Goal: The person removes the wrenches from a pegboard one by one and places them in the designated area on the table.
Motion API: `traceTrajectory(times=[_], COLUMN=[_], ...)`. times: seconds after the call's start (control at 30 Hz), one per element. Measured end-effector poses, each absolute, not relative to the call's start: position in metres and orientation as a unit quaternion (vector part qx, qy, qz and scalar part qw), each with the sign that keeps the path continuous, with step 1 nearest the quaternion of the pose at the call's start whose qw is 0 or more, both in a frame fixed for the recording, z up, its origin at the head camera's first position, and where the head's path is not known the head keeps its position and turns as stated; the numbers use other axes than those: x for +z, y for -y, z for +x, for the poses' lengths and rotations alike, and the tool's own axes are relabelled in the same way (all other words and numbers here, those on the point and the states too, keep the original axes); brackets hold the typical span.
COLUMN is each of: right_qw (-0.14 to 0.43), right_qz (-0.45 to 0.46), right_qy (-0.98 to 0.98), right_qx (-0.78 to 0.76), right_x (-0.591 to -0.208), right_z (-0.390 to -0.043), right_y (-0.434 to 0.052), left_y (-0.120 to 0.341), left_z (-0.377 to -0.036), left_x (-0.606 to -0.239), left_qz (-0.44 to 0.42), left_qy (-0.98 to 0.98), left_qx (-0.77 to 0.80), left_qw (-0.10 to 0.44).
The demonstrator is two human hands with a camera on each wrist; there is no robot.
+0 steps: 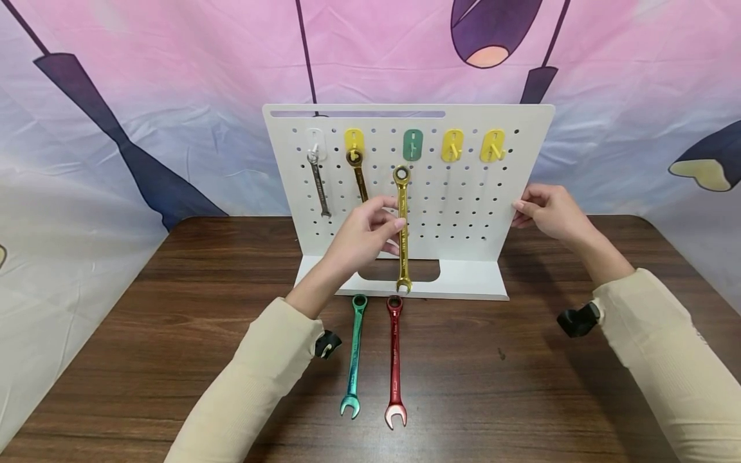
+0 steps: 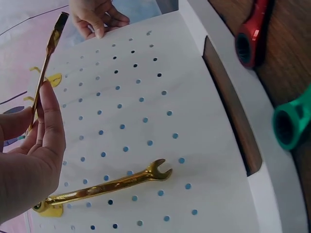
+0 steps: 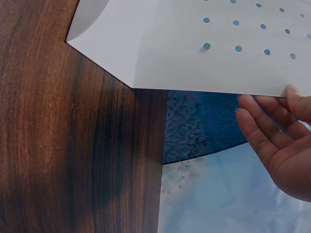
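A white pegboard [image 1: 463, 212] stands on the brown table. My left hand [image 1: 389, 222] pinches a gold wrench [image 1: 402, 244] by its shaft and holds it upright in front of the board, ring end up just below an empty green hook [image 1: 413, 145]. The left wrist view shows the fingers [image 2: 48, 121] round that gold wrench [image 2: 46, 63]. My right hand [image 1: 525, 209] grips the board's right edge, with the thumb in front and the fingers [image 3: 265, 126] behind the pegboard [image 3: 194, 48]. A silver wrench [image 1: 318, 183] and a bronze wrench [image 1: 359, 177] hang from the left hooks.
A green wrench [image 1: 354, 357] and a red wrench [image 1: 395, 363] lie side by side on the table [image 1: 173, 308] in front of the board. Two yellow hooks [image 1: 471, 146] at the top right hold nothing. A patterned cloth backdrop [image 1: 145, 96] hangs behind.
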State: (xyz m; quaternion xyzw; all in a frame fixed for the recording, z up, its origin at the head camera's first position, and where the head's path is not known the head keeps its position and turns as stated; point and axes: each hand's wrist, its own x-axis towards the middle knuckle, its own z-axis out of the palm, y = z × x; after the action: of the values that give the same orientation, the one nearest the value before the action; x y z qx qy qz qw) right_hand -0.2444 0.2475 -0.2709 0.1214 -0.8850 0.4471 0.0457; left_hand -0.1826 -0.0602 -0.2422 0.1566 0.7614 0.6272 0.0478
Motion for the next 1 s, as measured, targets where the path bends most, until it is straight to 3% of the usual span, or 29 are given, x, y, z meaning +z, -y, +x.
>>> traceTrajectory(times=[1.0], right_qw=[0.049], right_qz=[0.121], right_qy=[0.884], right_qx=[0.45], right_x=[-0.272], right_z=[-0.244], right_y=[-0.248], left_y=[0.106], left_z=[-0.171], left_x=[-0.281], left_qz=[0.129], left_qy=[-0.802], left_qx=[0.573], left_qw=[0.103])
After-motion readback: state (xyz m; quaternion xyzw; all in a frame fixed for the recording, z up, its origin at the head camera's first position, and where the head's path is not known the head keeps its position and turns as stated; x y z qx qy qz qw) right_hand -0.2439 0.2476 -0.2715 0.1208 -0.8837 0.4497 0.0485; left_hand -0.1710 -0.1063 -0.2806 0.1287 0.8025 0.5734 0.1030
